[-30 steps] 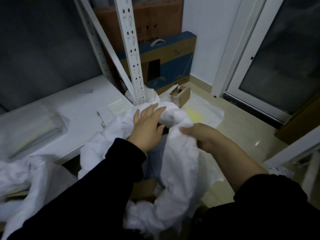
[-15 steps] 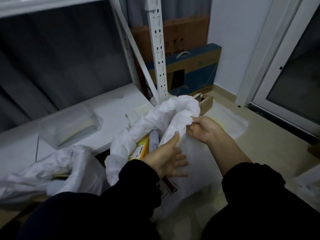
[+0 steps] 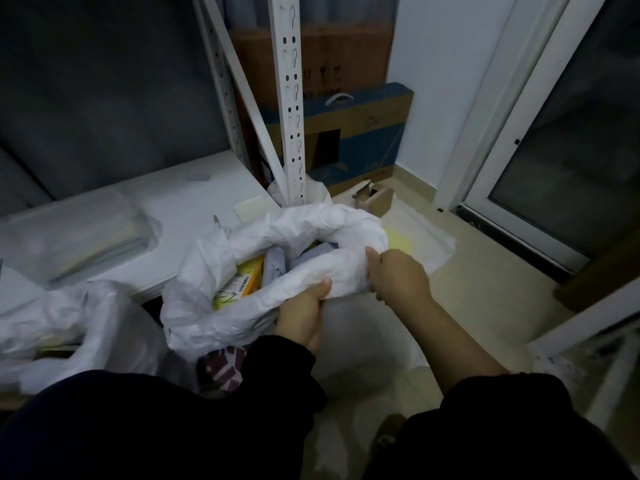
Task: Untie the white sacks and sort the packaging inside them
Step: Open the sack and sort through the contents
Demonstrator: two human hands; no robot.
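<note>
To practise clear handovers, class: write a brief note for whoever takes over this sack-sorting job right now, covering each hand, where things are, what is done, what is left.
Left hand grips the near rim of the white sack. Right hand grips the same rim further right.
The sack sits beside the white shelf, mouth open; a yellow package and pale packages show inside. A second white sack lies to its left.
Done: this sack is untied.
Left: take out and sort the packaging; check the second sack, whose tie I cannot see.
</note>
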